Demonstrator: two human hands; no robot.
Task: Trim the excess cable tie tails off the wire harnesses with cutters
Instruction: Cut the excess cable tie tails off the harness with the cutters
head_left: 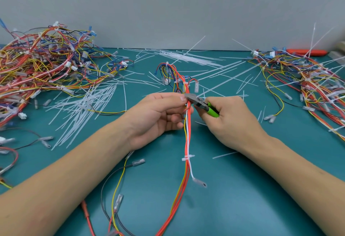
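Wire harness point(187, 127): light, limp bundle, likely to sag and twist unless pinched close to the tie being cut; best held just beside a tie, where the strands are bound tight. Held upright-ish over the middle of the green table point(242, 198), upper end looping away toward the wall, lower end trailing toward the near edge. Mostly orange-red strands, with yellow, white and blue; clear-sleeved terminals at loose ends; white cable tie point(187, 157) lower down, short stub showing. Left hand point(158, 116): fingers and thumb pinching the bundle near the cutting point. Right hand point(229, 118): clenched round the green-handled cutters point(200, 103), steel nose touching the bundle beside the left fingertips; tail under the blades too small to make out. Tie tails probably stiff, springy, prone to fly off. Heaps of harnesses left point(37, 64) and right point(308, 78); cut tails point(84, 108) scattered between.
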